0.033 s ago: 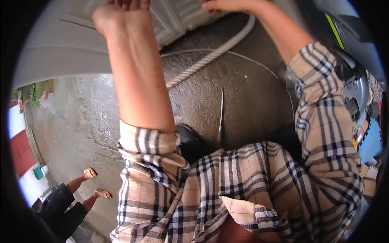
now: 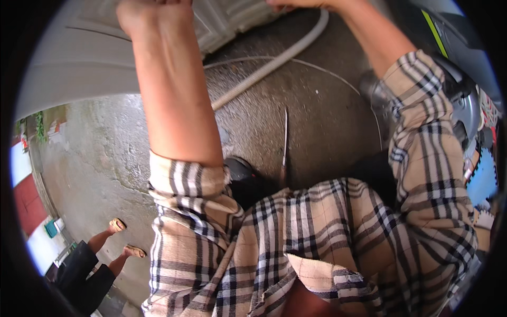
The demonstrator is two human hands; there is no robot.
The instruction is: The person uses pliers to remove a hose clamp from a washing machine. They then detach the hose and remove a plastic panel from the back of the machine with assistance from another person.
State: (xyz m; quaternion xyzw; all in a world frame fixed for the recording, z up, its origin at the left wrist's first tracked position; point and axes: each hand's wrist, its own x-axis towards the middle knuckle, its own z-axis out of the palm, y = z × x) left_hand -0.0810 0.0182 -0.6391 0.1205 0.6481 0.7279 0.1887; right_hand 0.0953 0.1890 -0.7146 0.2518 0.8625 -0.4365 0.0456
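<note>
Both of my arms stretch up to the white appliance (image 2: 90, 58), a large body with a ribbed, recessed panel. My left hand (image 2: 153, 13) is at its near face, palm side showing; the upper edge of the picture cuts off its fingers. Farther right, my right hand (image 2: 303, 4) has its fingers closed together by the panel's lower edge, and whatever is in them is hidden. A grey corrugated hose (image 2: 269, 67) runs beneath the hands across the wet floor (image 2: 332, 127). On the floor before me lies a thin screwdriver-like tool (image 2: 285, 140), its dark handle toward me.
A thin pale cord (image 2: 338, 77) curves over the floor behind the hose. My dark shoe (image 2: 240, 174) stands left of the tool. Machines and a blue toothed piece (image 2: 481, 177) crowd the right side. At lower left, another person's sandalled feet (image 2: 119, 224) stand on concrete.
My hands sit slightly higher in the picture, with less of the left fingers showing. The floor, hose and tool have shifted a little up and left with the view.
</note>
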